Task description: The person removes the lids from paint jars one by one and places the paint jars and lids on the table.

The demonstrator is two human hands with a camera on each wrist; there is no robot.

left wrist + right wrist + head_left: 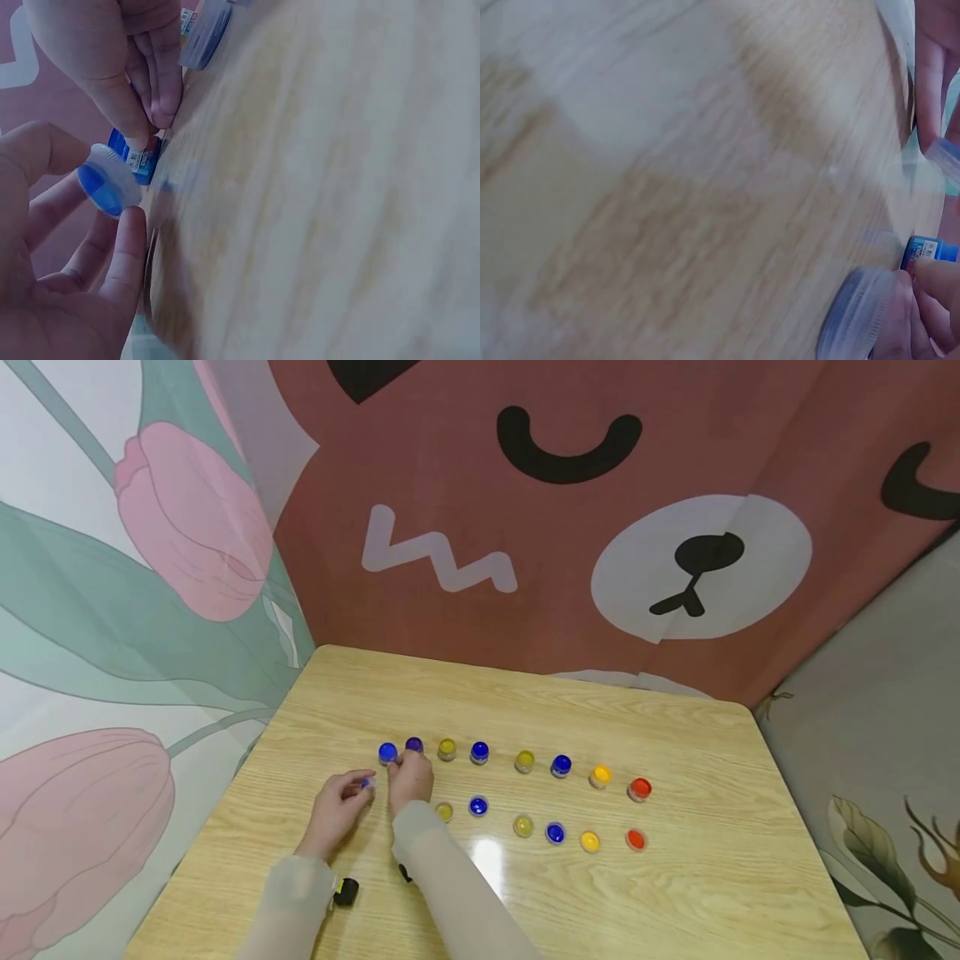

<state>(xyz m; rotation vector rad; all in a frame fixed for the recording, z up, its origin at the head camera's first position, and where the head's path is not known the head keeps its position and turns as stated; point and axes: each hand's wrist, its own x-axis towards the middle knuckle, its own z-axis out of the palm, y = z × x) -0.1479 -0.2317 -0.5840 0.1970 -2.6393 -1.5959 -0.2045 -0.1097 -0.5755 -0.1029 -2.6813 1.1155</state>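
Observation:
My left hand (335, 814) pinches a small clear ribbed lid (110, 180) with blue on its inside, held tilted above the table between thumb and fingertips. Just right of it, my right hand (412, 778) reaches to the left end of the back row. Its thumb and fingers pinch a small blue paint jar (387, 752) with a printed label, standing upright on the table. A darker purple-blue jar (414, 744) stands right behind the right hand and is partly covered by it. Close to the right fingers, another clear ribbed lid (859, 315) lies on the table.
Along the back row stand further open jars: yellowish (447, 749), blue (480, 752), orange-yellow (600, 776) and red (640, 789). Lids such as the blue lid (478, 806) and red lid (636, 839) lie in front. Patterned cloth surrounds the wooden table (712, 877).

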